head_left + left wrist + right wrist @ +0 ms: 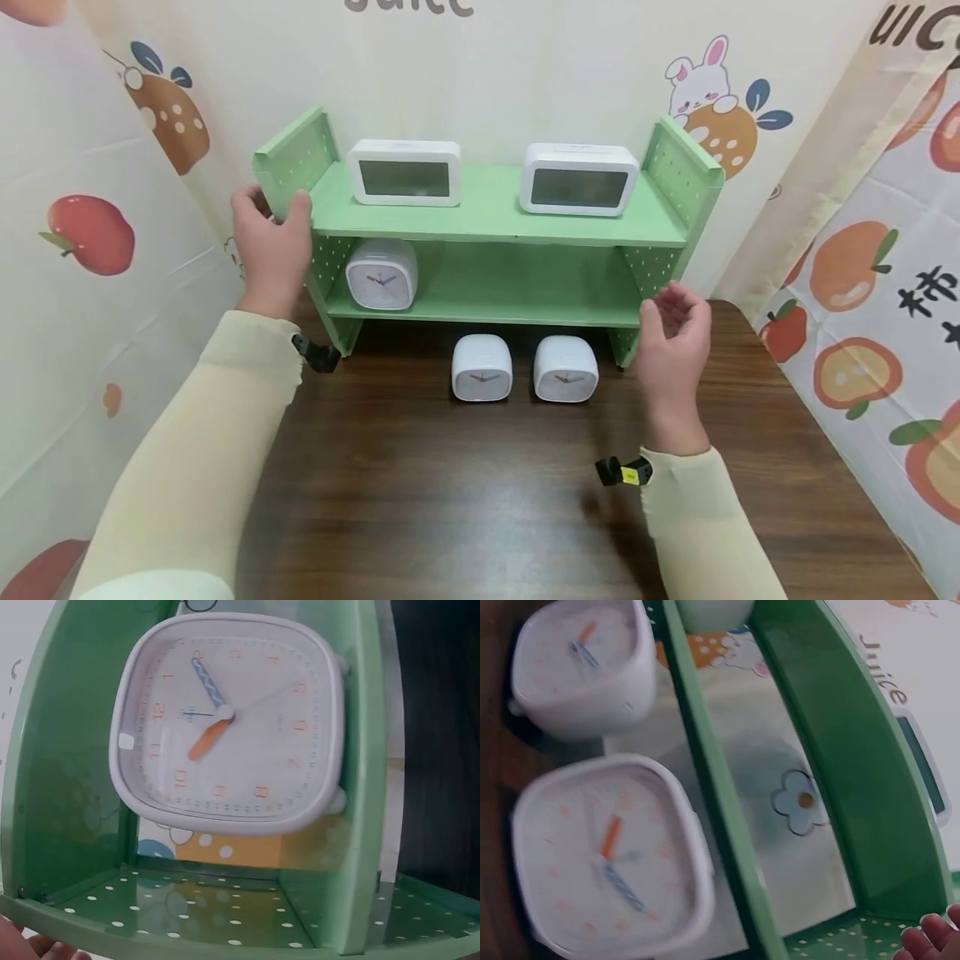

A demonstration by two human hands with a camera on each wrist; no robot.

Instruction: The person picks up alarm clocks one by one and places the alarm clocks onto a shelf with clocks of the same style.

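Observation:
My left hand [272, 246] is at the left side panel of a green two-tier shelf [487, 318], its thumb and fingers spread apart around the panel's front edge. In the left wrist view, its fingertips [56, 952] show just outside that panel. A white alarm clock [381, 275] stands on the lower tier near this hand. My right hand [672, 358] is held in front of the right side panel, fingers loosely curved, thumb apart, nothing in it. Two more white alarm clocks, a left one [482, 369] and a right one [566, 370], stand on the table below the shelf.
Two white digital clocks, one left [405, 173] and one right [579, 181], stand on the top tier. The shelf sits on a dark wooden table [450, 500]. Fruit-printed curtains [495, 83] close in the back and both sides.

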